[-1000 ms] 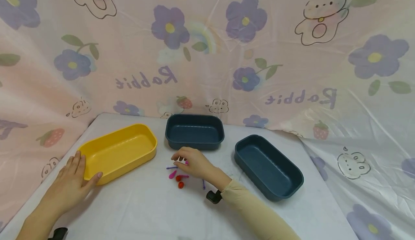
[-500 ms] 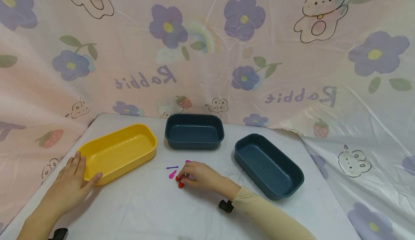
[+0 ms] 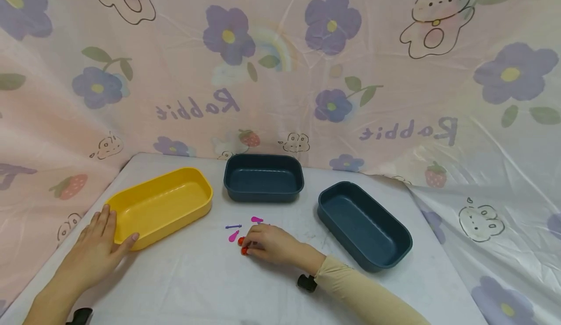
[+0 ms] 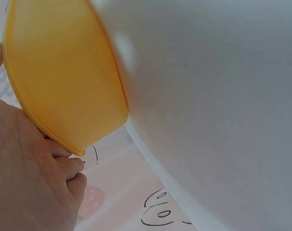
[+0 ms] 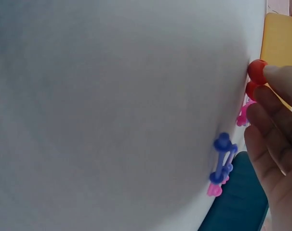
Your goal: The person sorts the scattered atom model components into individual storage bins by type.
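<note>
My left hand [image 3: 97, 239] lies against the left end of the yellow bin [image 3: 162, 208], its fingers fairly straight along the rim and the thumb at the near side. In the right wrist view, the thumb and index finger of my right hand [image 5: 281, 130] pinch a round red bead [image 5: 256, 72]. A second red bead [image 3: 241, 240] sits right beside those fingertips. Around the hand lie small pink drop-shaped pieces [image 3: 234, 236] and a thin purple stick with knobbed ends [image 3: 233, 226]. My right hand partly hides other small pink and purple pieces.
A dark blue bin [image 3: 264, 199] stands at the back middle. Another dark blue bin [image 3: 372, 261] is angled on the right, beyond my right forearm. White cloth [image 3: 184, 281] covers the table, and a printed curtain [image 3: 280, 96] hangs behind it.
My right hand has come down and toward the near side from above the small pieces, to the red beads. The left hand has stayed on the yellow bin.
</note>
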The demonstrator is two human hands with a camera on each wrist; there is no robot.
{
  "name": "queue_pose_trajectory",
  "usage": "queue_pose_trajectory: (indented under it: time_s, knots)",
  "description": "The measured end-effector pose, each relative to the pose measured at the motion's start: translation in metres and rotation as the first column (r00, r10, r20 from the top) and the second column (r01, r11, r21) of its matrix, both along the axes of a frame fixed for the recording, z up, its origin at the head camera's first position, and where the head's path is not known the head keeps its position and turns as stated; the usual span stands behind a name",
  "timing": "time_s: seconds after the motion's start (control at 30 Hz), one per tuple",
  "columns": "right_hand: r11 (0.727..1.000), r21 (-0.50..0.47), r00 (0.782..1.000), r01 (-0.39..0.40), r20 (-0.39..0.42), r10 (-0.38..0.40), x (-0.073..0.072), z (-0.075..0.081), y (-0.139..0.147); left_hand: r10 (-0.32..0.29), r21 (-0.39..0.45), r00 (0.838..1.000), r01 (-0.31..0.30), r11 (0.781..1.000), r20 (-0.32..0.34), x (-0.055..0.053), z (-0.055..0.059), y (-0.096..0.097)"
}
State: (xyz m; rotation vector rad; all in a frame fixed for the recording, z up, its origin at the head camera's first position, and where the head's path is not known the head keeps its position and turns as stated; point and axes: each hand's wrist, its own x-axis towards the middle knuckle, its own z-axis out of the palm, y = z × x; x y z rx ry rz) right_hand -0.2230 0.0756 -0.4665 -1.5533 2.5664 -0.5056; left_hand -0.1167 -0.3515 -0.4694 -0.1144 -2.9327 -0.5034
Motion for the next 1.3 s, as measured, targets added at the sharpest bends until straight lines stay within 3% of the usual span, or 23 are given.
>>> queue_pose_trajectory:
  time_s: [0.93, 1.3]
  knots:
    - [1.0, 0.018, 0.999, 0.019, 0.03, -0.019, 0.001, -0.001, -0.002, 0.008, -0.008, 1.0, -0.008, 1.0, -0.012, 0.0, -0.001, 0.001]
    - [0.997, -0.068, 0.998, 0.04, 0.042, -0.038, 0.002, 0.005, 0.004, 0.008, 0.0, 1.0, -0.008, 1.0, -0.003, 0.0, 0.001, 0.002]
